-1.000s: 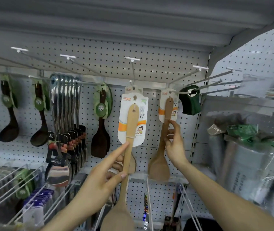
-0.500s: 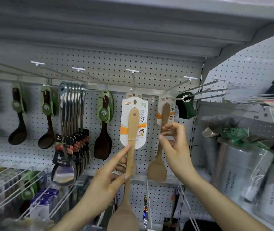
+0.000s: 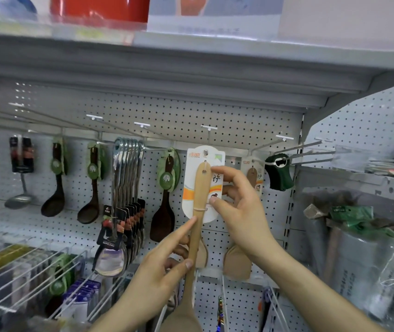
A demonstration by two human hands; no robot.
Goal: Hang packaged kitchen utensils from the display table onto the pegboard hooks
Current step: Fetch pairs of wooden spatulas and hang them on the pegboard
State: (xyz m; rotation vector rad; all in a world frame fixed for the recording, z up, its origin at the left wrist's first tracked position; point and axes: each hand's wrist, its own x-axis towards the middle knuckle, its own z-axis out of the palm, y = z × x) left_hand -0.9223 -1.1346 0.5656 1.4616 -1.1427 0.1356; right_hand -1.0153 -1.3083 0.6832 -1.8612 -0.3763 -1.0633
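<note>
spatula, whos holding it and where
The left hand grips the spatula by its handle below the card; the right hand pinches the card's right edge.

Raised left hand (image 3: 164, 267) and right hand (image 3: 236, 207) pinch spatula (image 3: 201, 188).

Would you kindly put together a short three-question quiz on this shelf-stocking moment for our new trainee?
1. True or false: the left hand grips the wooden spatula by its handle.
2. What does the right hand pinch? A) the spatula's white card; B) a glass jar; C) a wire basket.
3. Fill in: the bunch of steel ladles hangs to the ____ of the held spatula.
Key: 1 true; 2 A; 3 left.
</note>
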